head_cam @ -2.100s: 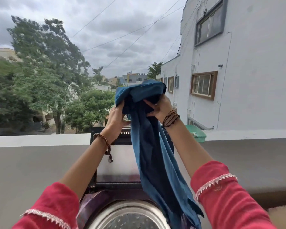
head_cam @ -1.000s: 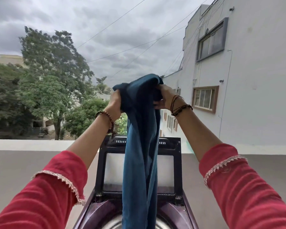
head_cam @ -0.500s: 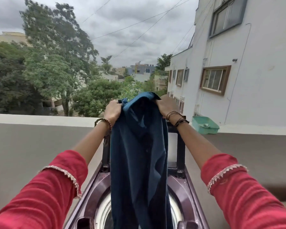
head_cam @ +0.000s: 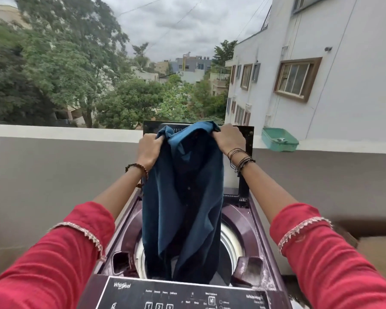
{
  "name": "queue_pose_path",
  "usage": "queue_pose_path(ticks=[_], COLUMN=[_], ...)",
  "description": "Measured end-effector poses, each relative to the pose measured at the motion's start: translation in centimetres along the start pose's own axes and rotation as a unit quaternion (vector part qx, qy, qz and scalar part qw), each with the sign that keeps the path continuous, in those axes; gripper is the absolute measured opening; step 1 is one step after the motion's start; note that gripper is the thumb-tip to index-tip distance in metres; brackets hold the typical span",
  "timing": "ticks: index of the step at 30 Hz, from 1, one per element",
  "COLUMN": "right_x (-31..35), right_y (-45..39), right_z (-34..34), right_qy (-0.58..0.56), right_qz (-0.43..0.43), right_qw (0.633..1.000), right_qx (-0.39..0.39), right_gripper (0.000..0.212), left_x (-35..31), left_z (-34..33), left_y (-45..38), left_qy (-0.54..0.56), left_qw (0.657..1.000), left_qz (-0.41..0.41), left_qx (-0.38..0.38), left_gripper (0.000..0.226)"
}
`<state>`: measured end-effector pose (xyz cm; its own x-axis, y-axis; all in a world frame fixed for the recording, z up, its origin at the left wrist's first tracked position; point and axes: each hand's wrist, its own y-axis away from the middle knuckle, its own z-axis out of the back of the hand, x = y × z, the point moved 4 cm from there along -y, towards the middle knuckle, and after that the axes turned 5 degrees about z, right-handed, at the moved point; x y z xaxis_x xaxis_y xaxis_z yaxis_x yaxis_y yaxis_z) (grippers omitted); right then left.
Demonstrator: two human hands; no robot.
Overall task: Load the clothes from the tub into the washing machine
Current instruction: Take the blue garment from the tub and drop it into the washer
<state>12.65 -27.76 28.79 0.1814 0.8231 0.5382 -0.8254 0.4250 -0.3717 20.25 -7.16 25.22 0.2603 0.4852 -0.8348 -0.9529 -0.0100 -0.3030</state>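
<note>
Both hands point(head_cam: 149, 148) point(head_cam: 227, 139) gripping blue garment point(head_cam: 183, 197)

Hanging blue garment point(head_cam: 183, 197) fills most of drum mouth point(head_cam: 231, 241), seemingly.

- Blue garment point(head_cam: 183, 192): gripped at top by left hand point(head_cam: 149, 150) and right hand point(head_cam: 228, 139), hanging into washing machine point(head_cam: 243, 221) drum.
- Lid point(head_cam: 246, 134): raised.

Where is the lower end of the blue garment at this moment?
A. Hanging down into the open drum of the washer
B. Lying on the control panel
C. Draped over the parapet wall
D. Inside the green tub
A: both the left hand and right hand grip the top of the blue garment, and its lower end drops into the washing machine drum opening.
</note>
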Motion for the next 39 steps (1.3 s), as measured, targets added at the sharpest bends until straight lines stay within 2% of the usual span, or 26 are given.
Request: queue_pose_path(ticks=[2, 4, 6, 9, 13, 15, 17, 19, 23, 25, 27, 29, 32, 35, 36, 37, 38, 39], right_x=[-0.7, -1.3, -2.0, -1.8, 0.0, 0.0, -1.4, -3.6, -6.8, -7.9, -9.1, -10.3, -11.8, -12.8, -13.1, -13.6, -14.1, -14.7], right_y=[0.7, 1.7, 2.4, 2.5, 2.0, 2.1, 2.3, 2.9, 3.9, 4.1, 4.5, 5.4, 6.5, 7.0, 7.2, 7.3, 7.5, 7.7], right_z=[-1.4, -2.8, -3.5, -2.7, -0.7, -1.3, -3.5, -5.6, -7.3, -8.6, -10.5, -12.3, -13.9, -14.5, -14.8, -15.4, -16.0, -16.9], right_qy=[0.004, 0.034, 0.048, 0.015, 0.004, 0.032, 0.082, 0.11, 0.113, 0.112, 0.131, 0.147, 0.128, 0.1, 0.088, 0.079, 0.079, 0.087], right_qz=[-0.001, -0.002, -0.011, -0.017, 0.03, 0.044, 0.028, 0.009, 0.021, 0.021, 0.011, 0.0, -0.022, -0.038, -0.045, -0.052, -0.057, -0.068], right_qw=[0.999, 0.997, 0.998, 0.999, 0.995, 0.996, 0.996, 0.991, 0.991, 0.989, 0.977, 0.967, 0.972, 0.982, 0.983, 0.983, 0.98, 0.971], right_qx=[0.033, 0.072, 0.049, -0.024, -0.092, -0.064, 0.018, 0.078, 0.064, 0.096, 0.169, 0.209, 0.198, 0.159, 0.154, 0.158, 0.176, 0.211], right_gripper=[0.036, 0.032, 0.03, 0.032, 0.032, 0.032, 0.032, 0.031, 0.031, 0.031, 0.029, 0.029, 0.025, 0.012, 0.008, 0.008, 0.008, 0.007], left_x=[1.6, 3.5, 4.9, 4.3, 2.4, 2.9, 4.7, 6.8, 9.8, 10.9, 12.2, 13.8, 16.3, 18.1, 18.9, 19.7, 20.2, 20.8], left_z=[-0.4, -1.7, -2.8, -2.5, -1.3, -1.9, -3.4, -4.3, -4.9, -5.8, -7.1, -8.5, -10.1, -10.4, -10.5, -10.8, -10.9, -11.2], left_y=[0.4, 1.0, 1.7, 2.2, 1.6, 1.1, 0.9, 1.2, 1.6, 1.6, 2.0, 2.7, 3.3, 3.6, 3.6, 3.7, 4.2, 4.6], left_qy=[-0.016, -0.052, -0.072, 0.001, 0.105, 0.08, -0.006, -0.07, -0.003, 0.003, -0.077, -0.17, -0.181, -0.097, -0.1, -0.144, -0.228, -0.311], left_qw=[1.0, 0.996, 0.993, 0.999, 0.994, 0.997, 0.999, 0.995, 0.995, 0.991, 0.981, 0.963, 0.954, 0.966, 0.966, 0.956, 0.93, 0.89], left_qz=[0.001, 0.005, 0.011, 0.013, 0.006, -0.003, -0.002, 0.017, 0.082, 0.115, 0.117, 0.08, 0.046, 0.075, 0.081, 0.073, 0.057, 0.039], left_qx=[0.009, 0.068, 0.095, 0.048, -0.039, -0.012, 0.048, 0.074, 0.049, 0.073, 0.135, 0.192, 0.236, 0.229, 0.226, 0.244, 0.282, 0.331], left_gripper=[0.043, 0.035, 0.027, 0.031, 0.027, 0.02, 0.018, 0.034, 0.051, 0.053, 0.053, 0.049, 0.045, 0.038, 0.037, 0.035, 0.033, 0.03])
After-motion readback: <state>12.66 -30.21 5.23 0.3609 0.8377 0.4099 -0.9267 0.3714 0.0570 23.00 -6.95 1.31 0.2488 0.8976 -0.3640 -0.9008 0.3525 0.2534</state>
